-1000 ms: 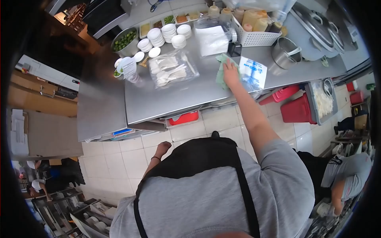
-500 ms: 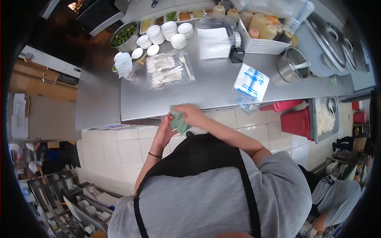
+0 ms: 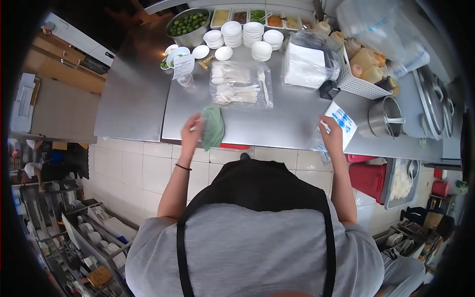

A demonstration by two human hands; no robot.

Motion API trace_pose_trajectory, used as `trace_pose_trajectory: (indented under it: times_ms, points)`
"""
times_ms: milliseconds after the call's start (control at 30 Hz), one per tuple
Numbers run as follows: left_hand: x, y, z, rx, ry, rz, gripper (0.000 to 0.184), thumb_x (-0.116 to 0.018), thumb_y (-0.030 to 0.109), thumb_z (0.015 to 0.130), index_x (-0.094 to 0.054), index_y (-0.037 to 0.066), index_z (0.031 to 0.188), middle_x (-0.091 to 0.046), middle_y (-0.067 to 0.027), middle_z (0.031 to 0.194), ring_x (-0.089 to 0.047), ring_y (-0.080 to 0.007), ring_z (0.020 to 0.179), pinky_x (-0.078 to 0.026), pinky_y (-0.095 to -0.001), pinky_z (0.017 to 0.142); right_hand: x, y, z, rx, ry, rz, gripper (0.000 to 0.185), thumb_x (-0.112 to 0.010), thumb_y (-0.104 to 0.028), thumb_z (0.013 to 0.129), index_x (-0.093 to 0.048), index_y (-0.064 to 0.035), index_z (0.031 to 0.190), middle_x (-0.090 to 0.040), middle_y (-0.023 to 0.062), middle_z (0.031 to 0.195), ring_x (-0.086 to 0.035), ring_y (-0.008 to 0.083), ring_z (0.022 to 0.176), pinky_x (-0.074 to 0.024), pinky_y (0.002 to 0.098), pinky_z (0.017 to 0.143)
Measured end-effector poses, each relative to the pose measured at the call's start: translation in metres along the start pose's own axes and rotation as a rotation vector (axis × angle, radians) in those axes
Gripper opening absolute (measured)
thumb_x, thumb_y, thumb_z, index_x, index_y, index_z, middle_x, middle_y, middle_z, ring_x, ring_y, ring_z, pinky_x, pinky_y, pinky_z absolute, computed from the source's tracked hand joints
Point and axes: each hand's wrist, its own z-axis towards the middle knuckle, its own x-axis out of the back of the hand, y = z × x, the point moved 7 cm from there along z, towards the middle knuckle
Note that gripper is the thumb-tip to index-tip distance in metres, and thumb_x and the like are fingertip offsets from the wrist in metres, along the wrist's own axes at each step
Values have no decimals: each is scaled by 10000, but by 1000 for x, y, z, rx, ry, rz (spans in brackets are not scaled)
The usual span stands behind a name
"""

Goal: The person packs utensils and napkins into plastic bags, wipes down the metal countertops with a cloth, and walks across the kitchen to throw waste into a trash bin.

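A green cloth (image 3: 213,127) lies over the front edge of the steel counter, its lower part hanging down. Beside its left edge is my left hand (image 3: 191,132), slightly blurred, fingers loosely curled and apart. On the right, my right hand (image 3: 331,132) is at the left side of a white packet with blue print (image 3: 343,121), thumb and fingers spread. Clear plastic wrapping hangs under that packet at the counter edge. Between the hands, farther back, sits a clear bag of white forks and spoons (image 3: 237,84).
Stacks of small white bowls (image 3: 231,34) stand behind the cutlery bag, near a pot of limes (image 3: 188,27). Toward the right are bagged white napkins (image 3: 304,64), a white basket of sauce bottles (image 3: 363,81) and a steel pot (image 3: 385,119). A red bin (image 3: 367,179) stands below.
My hands have moved apart. The green cloth, bunched between both hands before, now lies spread over the counter edge. My right hand has moved right to the white packet.
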Motion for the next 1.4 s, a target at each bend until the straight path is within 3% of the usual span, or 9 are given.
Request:
trace_pose_trajectory:
  times_ms: [167, 300, 500, 733, 867, 933, 1100, 1233, 1400]
  points:
    - [-54, 22, -23, -498, 7, 818, 293, -568, 6, 699, -595, 36, 989, -591, -138, 910, -568, -281, 787, -456, -350, 697, -6, 5, 0, -27, 20, -53, 222, -586, -51, 758, -595, 0, 974, -605, 149, 920, -582, 252, 859, -441, 304, 750]
    - [-91, 78, -26, -332, -259, 603, 275, -602, 16, 672, -617, 37, 946, -585, -142, 808, -553, -302, 748, -449, -363, 678, -40, -60, 25, 200, -142, 30, 236, -598, -91, 749, -598, -24, 975, -600, 143, 961, -559, 294, 903, -423, 348, 798]
    - [-135, 193, -51, -621, -484, 471, 286, -678, 44, 642, -619, 30, 921, -593, -127, 810, -564, -276, 734, -446, -315, 663, -50, -127, 46, 560, -338, 137, 222, -636, -140, 714, -593, -23, 898, -608, 104, 923, -534, 280, 919, -418, 358, 787]
    - [-117, 213, -48, -470, -266, 507, 151, -665, 35, 659, -593, 17, 791, -594, -124, 741, -574, -231, 659, -455, -287, 607, 14, -116, 74, 205, -319, 602, 122, -609, -68, 726, -595, -6, 831, -614, 92, 826, -583, 186, 742, -432, 269, 702]
    - [-123, 224, -52, -541, -303, 398, 141, -634, 24, 701, -566, 10, 824, -587, -90, 756, -559, -182, 679, -437, -260, 645, 33, -145, 83, 486, -128, 389, 143, -550, -26, 751, -601, 12, 879, -606, 101, 827, -578, 178, 759, -427, 244, 690]
    - [-127, 222, -38, -397, -331, -56, 149, -589, 37, 759, -523, 3, 889, -567, -53, 786, -527, -129, 719, -412, -249, 690, 35, -149, 86, 445, -154, 430, 152, -549, -26, 752, -604, 6, 890, -604, 100, 820, -577, 177, 759, -428, 250, 687]
    - [-145, 239, -38, -507, -250, 13, 142, -539, 65, 814, -496, 6, 935, -541, -25, 828, -480, -77, 751, -396, -227, 693, 27, -159, 91, 335, -48, 707, 171, -579, -70, 743, -611, -10, 900, -598, 95, 789, -575, 183, 749, -429, 267, 670]
    - [-119, 244, -32, -579, -141, -136, 110, -529, 84, 835, -517, 15, 920, -535, 6, 834, -468, -52, 740, -395, -199, 649, 8, -155, 87, 525, -242, 282, 223, -634, -145, 723, -613, -19, 906, -597, 82, 779, -565, 183, 727, -421, 262, 645]
    - [-99, 190, -30, -279, -316, -257, 111, -555, 99, 831, -534, 44, 925, -559, 26, 834, -514, -34, 738, -420, -189, 665, -13, -101, 81, 469, -427, -178, 263, -680, -166, 690, -615, -29, 904, -548, 0, 715, -523, 131, 684, -402, 256, 629]
